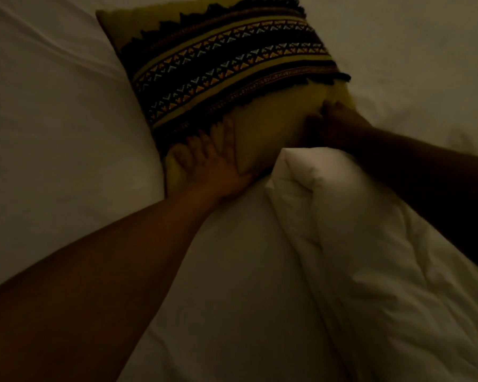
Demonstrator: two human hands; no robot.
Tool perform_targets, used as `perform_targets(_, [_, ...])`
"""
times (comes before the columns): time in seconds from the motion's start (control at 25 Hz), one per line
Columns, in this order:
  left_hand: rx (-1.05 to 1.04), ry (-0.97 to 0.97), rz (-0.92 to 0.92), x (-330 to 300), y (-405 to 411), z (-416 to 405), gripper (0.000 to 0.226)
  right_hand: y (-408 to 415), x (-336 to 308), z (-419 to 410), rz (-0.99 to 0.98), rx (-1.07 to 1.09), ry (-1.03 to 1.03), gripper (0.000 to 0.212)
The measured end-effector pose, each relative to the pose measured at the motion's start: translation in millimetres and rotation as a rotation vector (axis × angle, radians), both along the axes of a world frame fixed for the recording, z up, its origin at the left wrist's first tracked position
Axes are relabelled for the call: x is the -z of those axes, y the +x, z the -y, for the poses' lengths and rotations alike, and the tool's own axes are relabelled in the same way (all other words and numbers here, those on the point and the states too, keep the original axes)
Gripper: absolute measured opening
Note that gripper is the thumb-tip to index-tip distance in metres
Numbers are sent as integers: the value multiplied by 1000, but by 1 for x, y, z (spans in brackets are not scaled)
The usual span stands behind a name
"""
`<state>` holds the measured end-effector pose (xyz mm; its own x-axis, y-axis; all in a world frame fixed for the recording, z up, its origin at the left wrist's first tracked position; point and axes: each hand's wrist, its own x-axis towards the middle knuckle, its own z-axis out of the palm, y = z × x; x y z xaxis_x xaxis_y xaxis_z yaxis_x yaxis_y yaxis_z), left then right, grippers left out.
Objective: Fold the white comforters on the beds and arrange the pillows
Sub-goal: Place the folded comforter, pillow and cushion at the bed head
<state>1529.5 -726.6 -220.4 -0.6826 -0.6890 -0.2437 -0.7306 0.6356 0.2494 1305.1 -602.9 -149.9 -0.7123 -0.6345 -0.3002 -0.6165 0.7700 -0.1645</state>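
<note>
On the white bed (53, 119), left hand (207, 158) presses flat, right hand (334, 125) pinches the yellow pillow (273, 128).

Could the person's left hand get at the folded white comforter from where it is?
Probably yes. The left hand lies flat on the yellow patterned cushion, and the folded white comforter sits just beside its wrist, with nothing between them.
</note>
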Motion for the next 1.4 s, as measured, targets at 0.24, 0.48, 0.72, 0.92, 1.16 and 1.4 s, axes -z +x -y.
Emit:
perform_targets(0.24, [-3, 36, -73, -29, 55, -44, 94, 84, -23, -66, -57, -97, -204, 36])
perform_targets(0.48, [-236, 733, -321, -76, 104, -197, 82, 159, -49, -148, -213, -24, -216, 55])
perform_targets(0.72, [-163, 1009, -245, -72, 165, -348, 74, 248, -35, -270, -159, 0, -60, 68])
perform_targets(0.92, [-208, 1073, -161, -71, 217, -430, 62, 305, -30, -388, -133, 77, 69, 66])
perform_targets(1.16, [-242, 874, -173, -69, 222, -454, 47, 331, -29, -478, -58, 152, 52, 67])
perform_targets(1.4, [-315, 737, -255, -74, 196, -464, 53, 308, -26, -538, -108, 202, -47, 67])
